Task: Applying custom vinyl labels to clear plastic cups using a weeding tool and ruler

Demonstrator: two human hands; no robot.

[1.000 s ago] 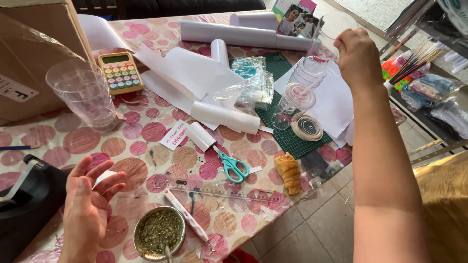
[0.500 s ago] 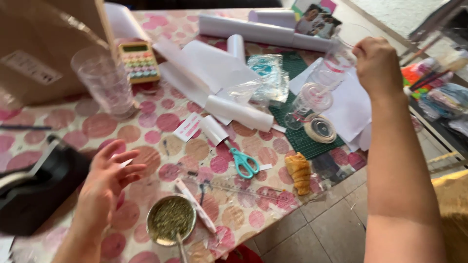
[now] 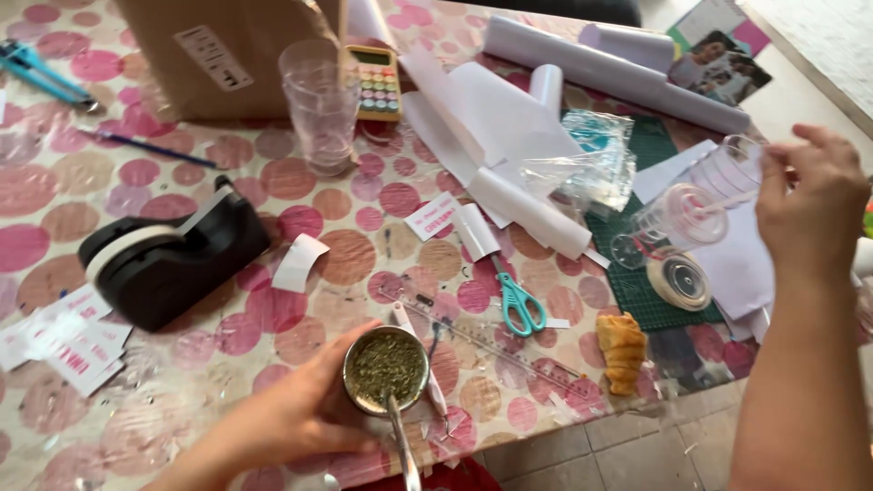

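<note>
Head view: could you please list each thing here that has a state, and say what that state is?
Left hand: fingers wrapped around the metal cup.
Metal cup: upright, full of green herb, metal straw in it.
Right hand: fingers gripping the lying clear cups.
Teal scissors: closed, lying flat.
Standing clear cups: upright, empty.
Tape dispenser: loaded, standing.
Paper rolls: rolled up.

The cardboard box (image 3: 227, 50) is cut off at the top edge; the metal straw (image 3: 403, 445) runs off the bottom.

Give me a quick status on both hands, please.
Left hand wrapped round metal cup of green herb, metal straw in it. Right hand pinching clear plastic cup. Scissors and ruler lie between.
</note>
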